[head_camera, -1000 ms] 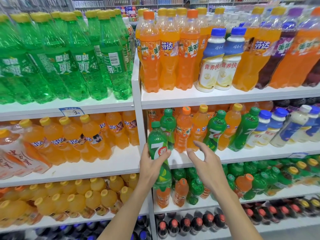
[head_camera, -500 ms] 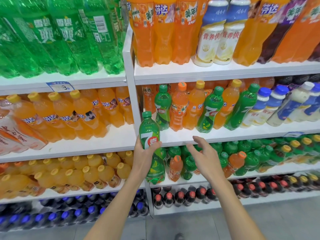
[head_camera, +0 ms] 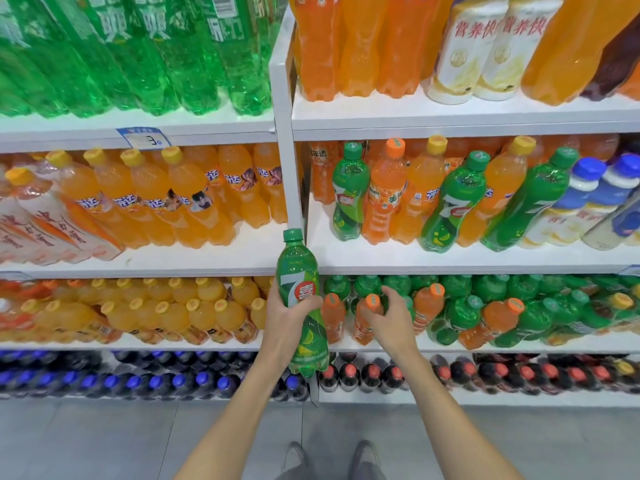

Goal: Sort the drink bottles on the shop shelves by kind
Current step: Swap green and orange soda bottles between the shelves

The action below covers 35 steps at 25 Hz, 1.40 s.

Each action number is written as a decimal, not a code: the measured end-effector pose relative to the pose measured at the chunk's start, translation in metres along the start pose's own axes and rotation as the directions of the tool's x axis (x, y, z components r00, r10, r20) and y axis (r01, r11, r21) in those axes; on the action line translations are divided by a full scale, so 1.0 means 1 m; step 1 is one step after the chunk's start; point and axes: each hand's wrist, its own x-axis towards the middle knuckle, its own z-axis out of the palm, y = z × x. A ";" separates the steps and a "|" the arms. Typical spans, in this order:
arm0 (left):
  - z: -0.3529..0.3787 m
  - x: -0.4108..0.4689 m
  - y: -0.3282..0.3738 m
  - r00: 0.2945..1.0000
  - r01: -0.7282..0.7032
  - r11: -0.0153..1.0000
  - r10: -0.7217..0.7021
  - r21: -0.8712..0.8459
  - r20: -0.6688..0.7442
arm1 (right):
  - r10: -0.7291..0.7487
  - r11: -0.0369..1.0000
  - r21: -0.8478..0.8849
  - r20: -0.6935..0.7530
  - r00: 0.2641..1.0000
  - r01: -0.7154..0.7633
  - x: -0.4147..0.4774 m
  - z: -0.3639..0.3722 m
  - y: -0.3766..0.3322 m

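My left hand [head_camera: 287,315] grips a green 7-Up bottle [head_camera: 300,271] upright in front of the white shelf post [head_camera: 284,161]. My right hand [head_camera: 389,318] is lower on the third shelf of the right bay, its fingers curled round the neck of an orange soda bottle [head_camera: 367,323] with an orange cap. That shelf holds mixed green bottles [head_camera: 460,313] and orange bottles [head_camera: 427,306]. The shelf above carries green 7-Up bottles [head_camera: 349,192] standing among orange ones [head_camera: 386,199].
The left bay holds big green bottles [head_camera: 145,57] on top, then orange bottles [head_camera: 156,199] on two shelves. Blue-capped white bottles [head_camera: 588,199] stand far right. Dark cola bottles [head_camera: 374,375] line the bottom shelf. Grey floor and my shoes [head_camera: 332,455] lie below.
My view tilted down. My left hand lowered the green bottle. My right hand dropped from the second shelf's edge to the third shelf and closed on an orange bottle's neck.
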 end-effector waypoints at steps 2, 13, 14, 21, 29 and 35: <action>-0.004 -0.002 -0.003 1.000 0.011 1.000 -0.010 0.007 -0.013 | 0.040 0.999 -0.005 -0.017 0.999 -0.040 0.010 0.016 0.007; -0.017 -0.010 -0.024 0.998 0.062 0.998 -0.061 0.025 -0.032 | -0.013 1.000 -0.010 -0.115 0.993 0.012 0.028 0.058 0.037; -0.017 -0.010 -0.025 0.998 0.066 0.997 -0.066 0.028 -0.026 | 0.001 1.000 0.018 -0.100 0.995 0.001 0.031 0.059 0.039; -0.020 -0.011 -0.032 0.997 0.082 0.996 -0.082 0.044 -0.007 | 0.100 0.983 0.164 -0.137 0.985 -0.077 0.038 0.069 0.044; -0.020 -0.011 -0.021 0.999 0.034 0.999 -0.034 0.019 0.035 | 0.061 0.982 0.182 -0.103 0.993 -0.042 0.007 0.030 0.024; -0.013 -0.008 -0.007 0.994 -0.016 1.000 0.015 0.009 0.105 | -0.123 0.892 0.426 -0.087 0.989 0.149 -0.030 -0.019 -0.022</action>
